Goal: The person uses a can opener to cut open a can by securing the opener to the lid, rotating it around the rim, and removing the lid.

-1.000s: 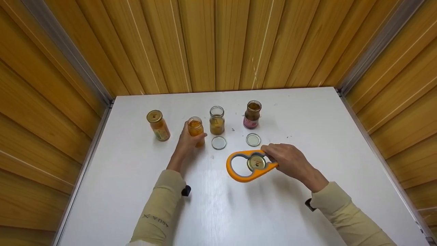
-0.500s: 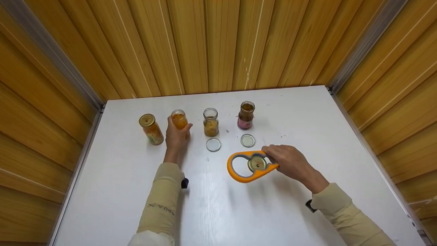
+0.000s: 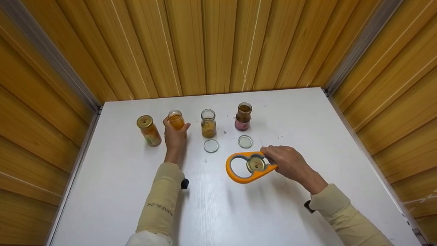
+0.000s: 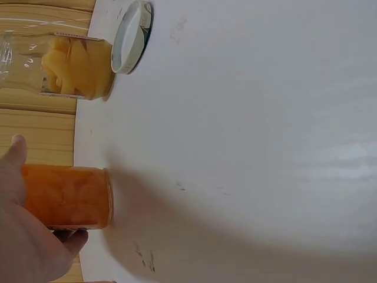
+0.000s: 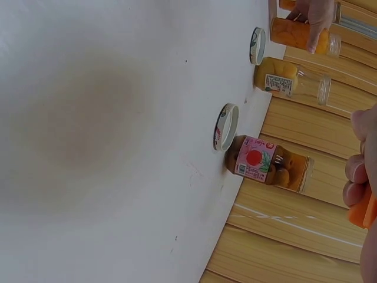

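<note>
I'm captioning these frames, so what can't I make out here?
Head: handle ends of the orange jar opener, covered by the right hand.
Head: print on the gold lid in the opener, too small.
Left wrist: mouth of the orange-fruit jar, behind the left hand or past the left edge.

Bright; soft shadows and glare on the tabletop (image 3: pixel 211 194).

Place: work booth (image 3: pixel 34 123) | wood-look panels (image 3: pixel 218 44) | metal corner posts (image 3: pixel 57 54) | white tabletop (image 3: pixel 211 205)

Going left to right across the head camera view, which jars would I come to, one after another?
Lidded jar, orange jar, yellow jar, pink-labelled jar.
</note>
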Available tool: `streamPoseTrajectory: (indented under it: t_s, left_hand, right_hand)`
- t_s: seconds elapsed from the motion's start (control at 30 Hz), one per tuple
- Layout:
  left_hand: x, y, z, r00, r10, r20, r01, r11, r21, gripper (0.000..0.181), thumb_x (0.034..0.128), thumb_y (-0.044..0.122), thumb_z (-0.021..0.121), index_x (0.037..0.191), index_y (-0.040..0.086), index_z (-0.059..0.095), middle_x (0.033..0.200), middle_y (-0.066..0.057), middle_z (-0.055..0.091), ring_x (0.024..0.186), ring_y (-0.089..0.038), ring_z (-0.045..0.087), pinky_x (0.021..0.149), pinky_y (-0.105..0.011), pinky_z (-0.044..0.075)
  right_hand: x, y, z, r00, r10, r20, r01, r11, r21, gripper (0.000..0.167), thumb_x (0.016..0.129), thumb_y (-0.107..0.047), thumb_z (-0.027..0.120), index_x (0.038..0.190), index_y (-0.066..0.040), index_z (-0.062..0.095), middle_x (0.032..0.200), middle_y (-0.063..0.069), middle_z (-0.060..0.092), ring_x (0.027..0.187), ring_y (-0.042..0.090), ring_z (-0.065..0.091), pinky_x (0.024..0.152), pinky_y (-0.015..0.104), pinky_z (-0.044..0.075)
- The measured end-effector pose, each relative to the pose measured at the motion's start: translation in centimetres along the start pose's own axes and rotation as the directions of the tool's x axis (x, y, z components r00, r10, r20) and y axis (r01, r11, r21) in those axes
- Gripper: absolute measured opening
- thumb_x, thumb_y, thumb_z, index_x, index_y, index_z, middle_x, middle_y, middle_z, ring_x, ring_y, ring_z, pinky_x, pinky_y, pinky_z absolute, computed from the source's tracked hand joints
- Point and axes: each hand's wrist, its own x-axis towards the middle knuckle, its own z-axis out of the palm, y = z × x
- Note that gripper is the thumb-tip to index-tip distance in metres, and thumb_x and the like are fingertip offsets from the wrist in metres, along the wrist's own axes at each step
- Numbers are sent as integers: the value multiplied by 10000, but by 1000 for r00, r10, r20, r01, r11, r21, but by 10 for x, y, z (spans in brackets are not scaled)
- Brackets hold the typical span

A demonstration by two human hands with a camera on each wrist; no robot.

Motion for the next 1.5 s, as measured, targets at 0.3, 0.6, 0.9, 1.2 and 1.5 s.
streamPoseTrajectory:
  t_s: [0.3, 0.6, 0.9, 1.2, 1.5]
  left_hand:
    - [0, 3, -9, 1000, -11, 12, 11, 1000, -18, 950, 952, 187, 763, 1614, 128, 84, 1594, -215, 348, 1457, -340, 379, 1221, -474, 280]
    - [-11, 1, -18, 990, -92, 110, 93, 996, -1, 961, 979, 239, 715, 1624, 36, 33, 1621, -237, 288, 1469, -362, 355, 1183, -475, 353]
    - [-42, 7, -31, 959, -229, 166, 217, 972, 88, 1005, 1010, 382, 643, 1636, 21, -56, 1699, -241, 76, 1559, -378, 143, 1242, -499, 194]
    - [-81, 22, -31, 987, -120, 106, 120, 993, 6, 874, 1025, 330, 623, 1624, -12, 85, 1645, -238, 169, 1469, -400, 345, 1143, -504, 402]
    - [-125, 44, -26, 974, -71, 214, 87, 994, -67, 794, 1025, 300, 636, 1634, 55, 190, 1615, -163, 305, 1463, -341, 373, 1149, -490, 399]
  right_hand:
    - [3, -1, 0, 1000, -5, -9, 5, 1000, -20, 326, 873, 1, 807, 1108, -139, 629, 838, -5, 676, 642, 124, 542, 589, 284, 526]
    - [5, -3, 0, 1000, 9, 15, -9, 1000, -10, 361, 860, 13, 818, 1125, -147, 632, 869, -5, 686, 659, 121, 548, 617, 277, 542]
    - [7, -4, 1, 1000, 5, 10, -5, 1000, -18, 368, 851, 10, 829, 1126, -139, 636, 871, -1, 694, 661, 121, 553, 628, 277, 558]
    - [10, -7, 2, 999, -25, -30, 25, 1000, 3, 376, 826, 35, 838, 1093, -138, 636, 830, -31, 679, 646, 114, 558, 604, 282, 548]
    - [15, -11, 2, 998, -53, -44, 53, 999, 11, 403, 808, 24, 859, 1106, -132, 636, 840, -37, 668, 649, 118, 557, 606, 280, 546]
